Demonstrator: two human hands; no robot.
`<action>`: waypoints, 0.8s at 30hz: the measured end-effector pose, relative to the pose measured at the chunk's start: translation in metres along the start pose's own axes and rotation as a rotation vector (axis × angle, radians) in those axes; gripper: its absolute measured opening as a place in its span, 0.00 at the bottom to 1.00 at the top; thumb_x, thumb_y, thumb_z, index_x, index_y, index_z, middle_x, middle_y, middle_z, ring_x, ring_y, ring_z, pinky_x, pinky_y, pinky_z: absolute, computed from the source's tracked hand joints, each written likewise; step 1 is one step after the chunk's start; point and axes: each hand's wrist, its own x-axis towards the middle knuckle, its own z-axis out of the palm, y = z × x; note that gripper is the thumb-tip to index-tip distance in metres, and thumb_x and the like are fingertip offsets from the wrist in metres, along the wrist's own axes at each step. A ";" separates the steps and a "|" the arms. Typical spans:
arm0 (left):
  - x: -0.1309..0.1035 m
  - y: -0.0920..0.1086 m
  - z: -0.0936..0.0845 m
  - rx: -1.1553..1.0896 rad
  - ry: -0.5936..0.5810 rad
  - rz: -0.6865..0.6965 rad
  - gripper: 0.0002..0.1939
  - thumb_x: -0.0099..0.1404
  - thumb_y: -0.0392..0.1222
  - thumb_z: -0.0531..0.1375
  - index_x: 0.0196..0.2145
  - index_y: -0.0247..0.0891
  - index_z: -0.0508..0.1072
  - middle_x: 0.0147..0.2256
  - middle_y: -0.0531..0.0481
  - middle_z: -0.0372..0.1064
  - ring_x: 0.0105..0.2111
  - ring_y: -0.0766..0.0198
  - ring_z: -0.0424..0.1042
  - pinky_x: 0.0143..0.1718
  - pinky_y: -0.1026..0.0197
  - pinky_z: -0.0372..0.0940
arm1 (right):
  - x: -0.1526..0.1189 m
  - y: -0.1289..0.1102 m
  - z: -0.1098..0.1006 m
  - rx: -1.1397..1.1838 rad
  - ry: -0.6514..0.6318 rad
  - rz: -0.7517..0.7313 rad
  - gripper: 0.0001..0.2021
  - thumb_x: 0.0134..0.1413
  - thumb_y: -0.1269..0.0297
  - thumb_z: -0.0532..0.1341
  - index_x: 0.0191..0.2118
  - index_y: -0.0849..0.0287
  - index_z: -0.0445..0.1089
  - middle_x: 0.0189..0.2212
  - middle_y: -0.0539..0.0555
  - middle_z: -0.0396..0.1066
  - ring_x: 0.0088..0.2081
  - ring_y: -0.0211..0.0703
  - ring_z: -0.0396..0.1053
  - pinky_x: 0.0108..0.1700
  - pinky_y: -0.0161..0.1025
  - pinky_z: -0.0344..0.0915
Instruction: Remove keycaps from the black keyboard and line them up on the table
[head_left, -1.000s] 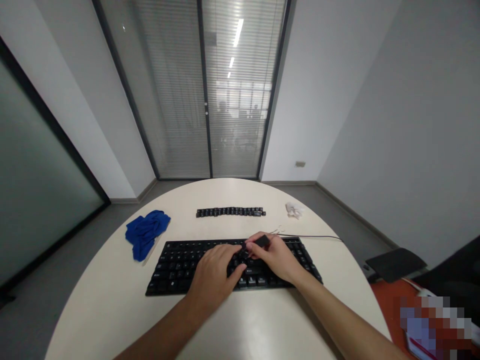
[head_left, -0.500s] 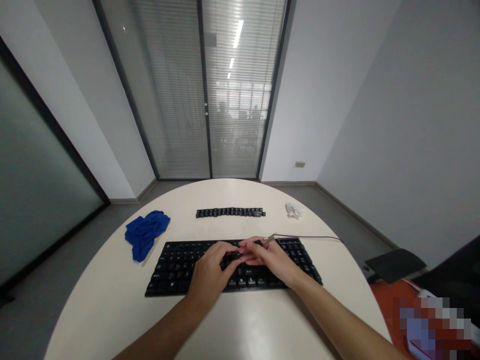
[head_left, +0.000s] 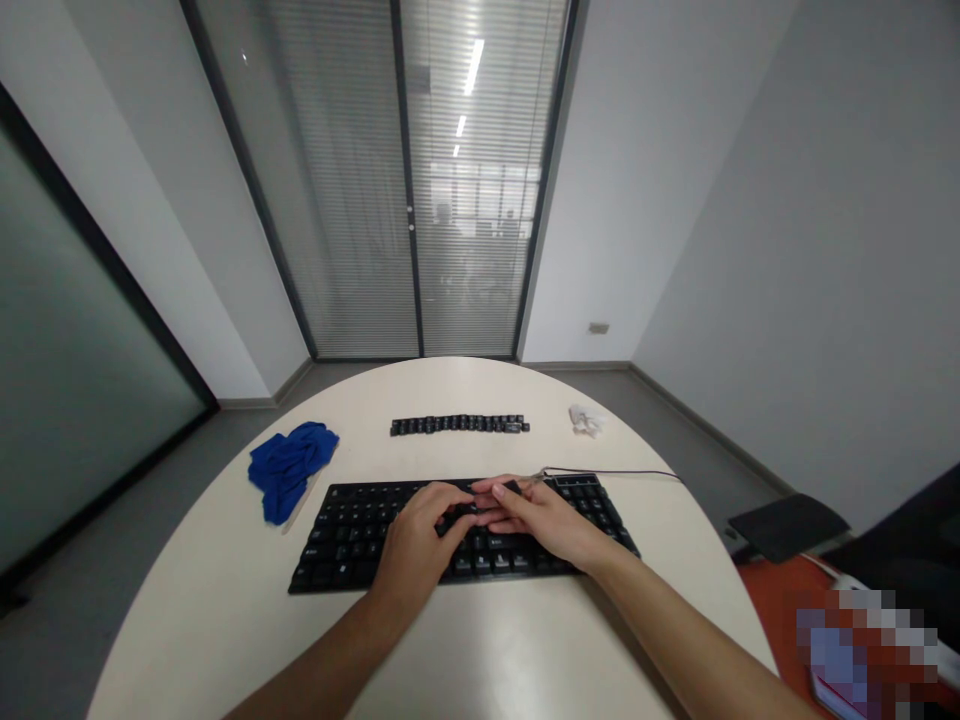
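Observation:
A black keyboard (head_left: 352,540) lies on the round cream table (head_left: 480,660). Over its middle my two hands meet, fingertips close together. My left hand (head_left: 424,528) is curled, thumb and fingers drawn together towards the right hand; what is between them is too small to make out. My right hand (head_left: 541,515) is closed too, with a small dark piece showing between thumb and fingers, perhaps a keycap. A thin metal tool (head_left: 537,476) shows just behind the right hand. Beyond the keyboard, small black keycaps (head_left: 459,424) lie in rows.
A crumpled blue cloth (head_left: 291,468) lies at the left, with a thin light stick (head_left: 301,502) beside it. White crumpled tissue (head_left: 586,420) is at the back right. A dark cable (head_left: 615,472) runs to the right edge. A chair (head_left: 791,530) stands beyond the table.
Both hands stay over the keyboard, with only slight finger movement. The dark bit at the left fingertips shows less now. The whole view has shifted slightly.

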 end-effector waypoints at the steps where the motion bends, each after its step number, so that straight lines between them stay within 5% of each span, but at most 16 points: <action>1: 0.000 0.000 0.000 0.002 0.002 0.000 0.04 0.65 0.35 0.61 0.38 0.40 0.76 0.39 0.48 0.74 0.38 0.59 0.73 0.38 0.58 0.69 | 0.000 0.000 0.000 -0.001 -0.003 0.001 0.26 0.55 0.42 0.63 0.50 0.57 0.74 0.47 0.59 0.76 0.45 0.45 0.77 0.52 0.45 0.70; 18: 0.000 -0.001 0.000 0.060 -0.014 0.028 0.05 0.64 0.34 0.60 0.37 0.41 0.75 0.37 0.50 0.75 0.37 0.59 0.74 0.39 0.58 0.70 | 0.004 0.003 0.004 0.028 0.057 -0.054 0.27 0.46 0.44 0.69 0.46 0.60 0.78 0.34 0.54 0.77 0.43 0.43 0.75 0.57 0.47 0.68; 24: 0.000 0.000 0.000 0.069 -0.006 0.004 0.06 0.63 0.33 0.60 0.37 0.41 0.74 0.37 0.51 0.75 0.35 0.60 0.73 0.37 0.59 0.70 | 0.006 0.007 0.003 -0.026 0.061 -0.032 0.27 0.50 0.42 0.65 0.48 0.59 0.77 0.43 0.58 0.77 0.45 0.45 0.75 0.54 0.48 0.70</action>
